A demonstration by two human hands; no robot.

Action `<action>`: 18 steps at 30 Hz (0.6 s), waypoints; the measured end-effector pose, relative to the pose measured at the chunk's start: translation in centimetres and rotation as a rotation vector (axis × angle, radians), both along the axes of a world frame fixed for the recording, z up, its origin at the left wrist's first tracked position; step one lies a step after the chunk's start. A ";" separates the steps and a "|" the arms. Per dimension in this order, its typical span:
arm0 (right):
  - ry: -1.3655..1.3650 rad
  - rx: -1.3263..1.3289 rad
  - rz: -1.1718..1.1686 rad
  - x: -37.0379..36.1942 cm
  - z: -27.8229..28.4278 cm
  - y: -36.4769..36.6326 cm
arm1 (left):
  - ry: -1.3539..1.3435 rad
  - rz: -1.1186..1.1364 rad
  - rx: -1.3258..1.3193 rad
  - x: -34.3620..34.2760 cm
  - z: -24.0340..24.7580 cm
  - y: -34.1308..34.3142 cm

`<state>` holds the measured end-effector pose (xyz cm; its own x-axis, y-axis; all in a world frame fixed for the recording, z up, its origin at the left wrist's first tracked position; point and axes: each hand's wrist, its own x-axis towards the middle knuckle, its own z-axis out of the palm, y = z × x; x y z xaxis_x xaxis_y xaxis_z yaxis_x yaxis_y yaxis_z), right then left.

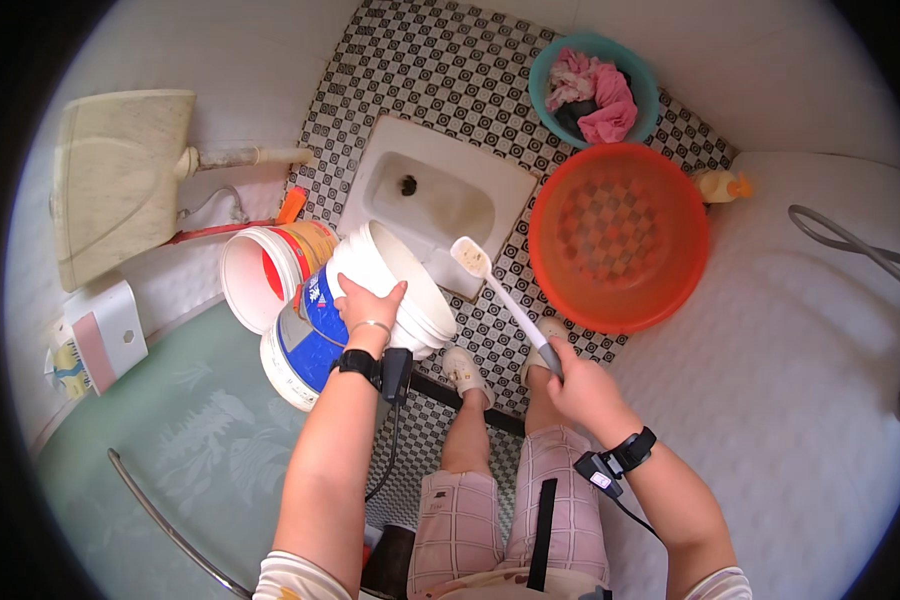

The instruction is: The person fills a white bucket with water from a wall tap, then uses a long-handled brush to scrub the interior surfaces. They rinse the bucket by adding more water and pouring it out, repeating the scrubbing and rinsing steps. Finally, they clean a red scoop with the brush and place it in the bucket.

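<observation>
My left hand [370, 305] grips the side of a white plastic bucket [315, 340] with a blue printed band. The bucket is tilted, its open mouth turned toward the far right. In my right hand [585, 390] is a long-handled toilet brush [515, 312] with a white shaft and a grey grip. Its pale head points away from me, just right of the bucket's mouth and near the front of the white squat toilet [365, 190]. The fingers of both hands are closed. What the bucket holds, if anything, cannot be made out.
Left of the bucket lies another white bucket [240, 275] with red and yellow print. A large orange basin [620, 315] and a teal basin [542, 85] with pink cloths stand right. The cistern [120, 180] hangs on the left wall; a glass door [200, 430] lies nearer.
</observation>
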<state>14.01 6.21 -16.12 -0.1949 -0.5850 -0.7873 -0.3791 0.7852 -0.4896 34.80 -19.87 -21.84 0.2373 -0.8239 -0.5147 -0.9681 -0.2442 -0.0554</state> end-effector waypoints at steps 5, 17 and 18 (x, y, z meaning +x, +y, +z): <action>0.070 -0.153 0.107 -1.0 2.4 0.1 | 0.296 -0.051 -0.054 2.7 3.6 1.3; 0.355 -0.425 0.313 -4.6 9.1 -5.7 | 1.283 0.221 0.063 -1.4 12.8 4.5; 0.355 -0.389 0.331 -5.2 9.4 -5.9 | 1.310 0.214 0.085 -2.3 13.4 4.7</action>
